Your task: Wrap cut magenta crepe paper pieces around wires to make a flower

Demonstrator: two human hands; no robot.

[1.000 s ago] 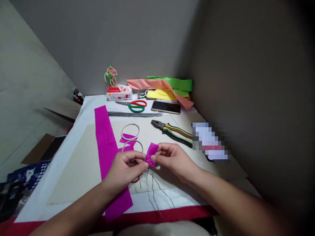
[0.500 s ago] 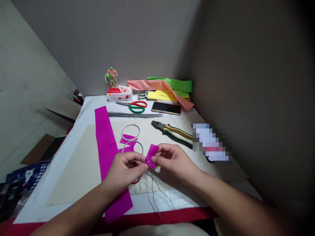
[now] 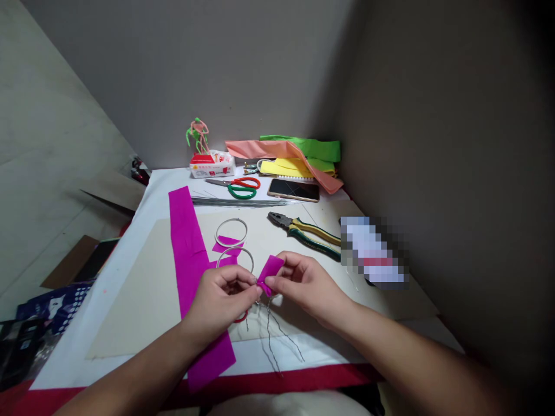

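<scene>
A small magenta strip (image 3: 271, 267), paper or fabric, is gathered at its lower end, where thin wire (image 3: 269, 329) crosses it. Twisted wire legs dangle below toward the table's front. My right hand (image 3: 303, 283) pinches the strip between thumb and fingers. Close against its left edge, my left hand (image 3: 225, 294) is closed in a pinch at the wire; its fingertips partly hide what they grip. Under and behind the left hand lie two wire-like rings (image 3: 231, 232), magenta scraps (image 3: 229, 241) and a long magenta strip (image 3: 187, 248). A red handle (image 3: 241, 316) shows below the left fingers.
Pliers (image 3: 303, 231) lie beyond my right hand, beside a blurred-out object (image 3: 375, 251). Farther back are scissors (image 3: 238, 186), a phone (image 3: 293, 189), a bundle of wires (image 3: 243, 202), a tissue pack (image 3: 212, 164) with small figures, and coloured strips (image 3: 299, 150).
The magenta strip has tilted to the right in my right fingers, and its lower end looks more pinched in at the wire. The view has shifted slightly.
</scene>
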